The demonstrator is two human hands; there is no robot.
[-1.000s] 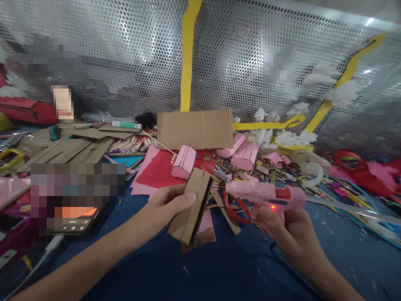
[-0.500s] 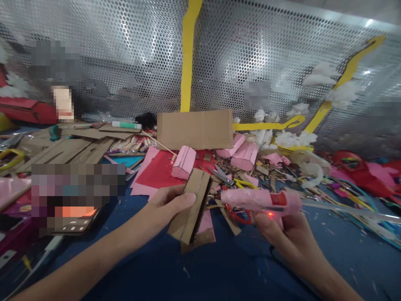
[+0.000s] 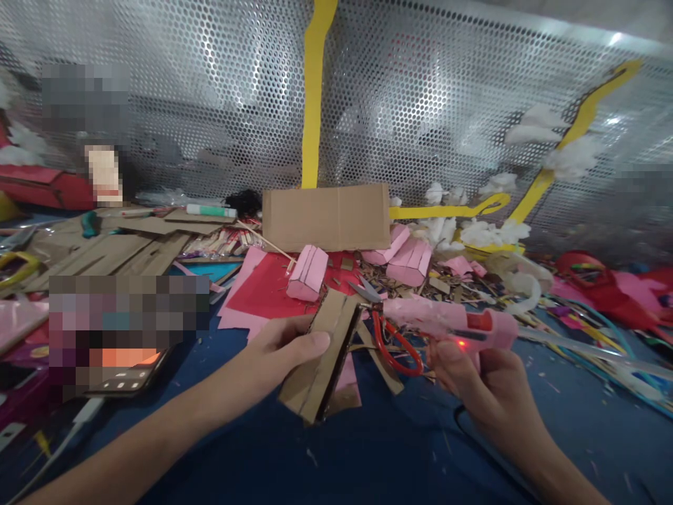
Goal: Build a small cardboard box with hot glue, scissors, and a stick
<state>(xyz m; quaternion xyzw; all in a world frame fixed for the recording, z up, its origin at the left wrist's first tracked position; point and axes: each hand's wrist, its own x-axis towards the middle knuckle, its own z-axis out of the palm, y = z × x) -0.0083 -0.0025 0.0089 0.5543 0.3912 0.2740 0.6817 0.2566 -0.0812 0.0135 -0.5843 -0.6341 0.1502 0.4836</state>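
Observation:
My left hand grips a folded cardboard piece, thumb on top, its open side facing right. Wrapped round the handle of a pink glue gun is my right hand; a small red light glows on the gun. The gun's nozzle points left and is at the upper right edge of the cardboard. Whether they touch I cannot tell. Below the gun lie scissors with red handles. A pink paper scrap shows under the cardboard.
Pink paper-covered blocks and red paper lie beyond my hands. A cardboard panel stands against a perforated metal screen. At left are a phone and cardboard sheets; cardboard scraps are strewn at right.
The glue gun has tilted and shifted slightly right and its nozzle now shows at the cardboard's edge. The cardboard in my left hand has turned and moved slightly down.

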